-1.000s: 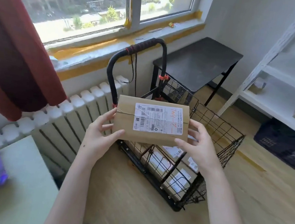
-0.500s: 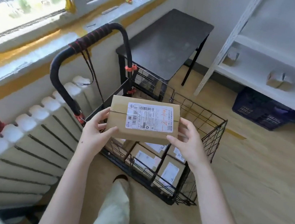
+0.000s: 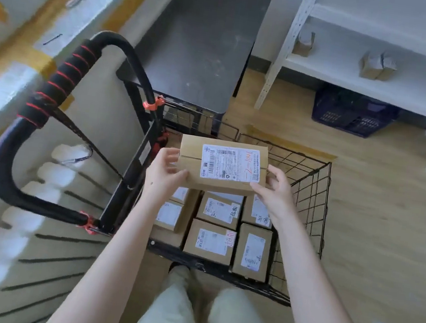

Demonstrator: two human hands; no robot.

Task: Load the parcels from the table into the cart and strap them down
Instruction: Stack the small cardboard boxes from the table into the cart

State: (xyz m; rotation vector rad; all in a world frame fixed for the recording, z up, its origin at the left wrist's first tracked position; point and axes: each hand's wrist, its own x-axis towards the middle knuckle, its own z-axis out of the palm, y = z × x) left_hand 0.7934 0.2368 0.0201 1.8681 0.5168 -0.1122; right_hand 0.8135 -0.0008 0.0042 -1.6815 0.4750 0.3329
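Note:
A brown cardboard parcel (image 3: 192,161) with a white shipping label hangs over the black wire cart (image 3: 311,191). My left hand (image 3: 162,174) grips its left end and my right hand (image 3: 274,190) grips its right end. Below it, several labelled brown parcels (image 3: 211,240) lie flat and close together on the cart's floor. The cart's black padded handle (image 3: 51,95) with red stitching arches up on the left, a thin black strap hanging from it.
A white radiator (image 3: 11,242) under the window sill runs along the left. A dark side table (image 3: 204,37) stands behind the cart. White shelving (image 3: 381,83) with small boxes and a dark blue crate (image 3: 349,115) beneath is at the right. My legs are just in front of the cart.
I have stepped up to the cart and now look down into it. The parcel, still held in both hands, has moved from in front of the cart to over the parcels inside.

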